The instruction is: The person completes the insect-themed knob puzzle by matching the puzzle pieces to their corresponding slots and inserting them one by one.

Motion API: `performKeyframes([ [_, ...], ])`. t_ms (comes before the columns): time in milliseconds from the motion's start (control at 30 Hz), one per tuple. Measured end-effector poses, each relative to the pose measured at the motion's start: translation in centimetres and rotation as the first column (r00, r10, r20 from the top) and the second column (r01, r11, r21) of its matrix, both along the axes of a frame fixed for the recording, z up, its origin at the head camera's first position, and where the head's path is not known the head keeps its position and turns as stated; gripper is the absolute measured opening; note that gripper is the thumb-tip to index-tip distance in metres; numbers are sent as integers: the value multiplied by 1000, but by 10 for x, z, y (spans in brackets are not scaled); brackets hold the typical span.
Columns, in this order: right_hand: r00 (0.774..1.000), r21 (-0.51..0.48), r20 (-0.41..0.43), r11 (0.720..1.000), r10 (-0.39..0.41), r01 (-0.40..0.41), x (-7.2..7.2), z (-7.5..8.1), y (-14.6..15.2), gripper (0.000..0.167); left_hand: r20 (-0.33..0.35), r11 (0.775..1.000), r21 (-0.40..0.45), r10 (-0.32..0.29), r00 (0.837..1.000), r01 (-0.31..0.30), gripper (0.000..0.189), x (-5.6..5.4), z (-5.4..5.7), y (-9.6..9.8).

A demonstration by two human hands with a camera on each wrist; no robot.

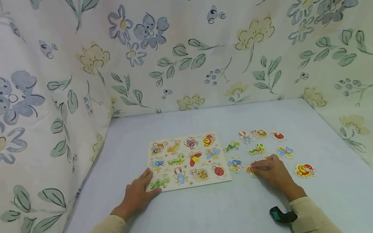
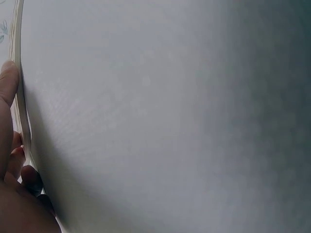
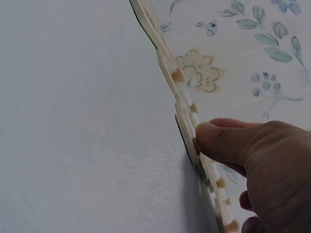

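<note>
A light wooden puzzle board (image 1: 182,150) with printed insects lies flat on the table. My left hand (image 1: 137,192) rests against its near left corner, thumb along the front edge and fingers by the left side; the left wrist view shows the thumb (image 2: 8,82) touching the board's rim. Right of the board, my right hand (image 1: 272,170) pinches an orange-striped insect puzzle piece (image 1: 250,171) between thumb and fingertips. That piece's thin wooden edge (image 3: 184,138) shows in the right wrist view, low over the table; the fingers partly hide it.
Several loose pieces lie round my right hand: a blue fly (image 1: 235,164), a green caterpillar (image 1: 257,149), a grasshopper (image 1: 231,146), a ladybug (image 1: 278,135), a dragonfly (image 1: 285,152) and a red-yellow butterfly (image 1: 305,170). A floral curtain (image 1: 179,55) stands behind the white table (image 1: 199,220).
</note>
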State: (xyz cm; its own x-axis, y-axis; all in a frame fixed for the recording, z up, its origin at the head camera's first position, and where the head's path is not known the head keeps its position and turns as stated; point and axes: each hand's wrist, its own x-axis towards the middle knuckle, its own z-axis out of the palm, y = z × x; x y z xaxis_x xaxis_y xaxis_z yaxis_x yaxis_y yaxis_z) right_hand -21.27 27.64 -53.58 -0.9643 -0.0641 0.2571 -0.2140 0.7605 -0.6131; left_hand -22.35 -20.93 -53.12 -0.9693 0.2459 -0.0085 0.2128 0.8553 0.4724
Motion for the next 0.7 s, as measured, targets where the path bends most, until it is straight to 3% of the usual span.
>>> performKeyframes([
  [133,999,6,-32,1000,-11,11,0,0,-2,11,2,1000,8,0,1000,0,85,0,0,0],
  [267,991,-10,-135,1000,-10,9,0,4,-6,12,0,1000,9,-4,1000,4,84,1,1,-1],
  [400,967,-28,-254,999,22,-30,-6,13,-13,17,2,1000,13,-2,1000,2,85,1,0,-3],
  [700,898,-76,-428,986,101,-147,-26,34,-38,18,14,1000,23,2,1000,-2,85,0,-1,-3],
])
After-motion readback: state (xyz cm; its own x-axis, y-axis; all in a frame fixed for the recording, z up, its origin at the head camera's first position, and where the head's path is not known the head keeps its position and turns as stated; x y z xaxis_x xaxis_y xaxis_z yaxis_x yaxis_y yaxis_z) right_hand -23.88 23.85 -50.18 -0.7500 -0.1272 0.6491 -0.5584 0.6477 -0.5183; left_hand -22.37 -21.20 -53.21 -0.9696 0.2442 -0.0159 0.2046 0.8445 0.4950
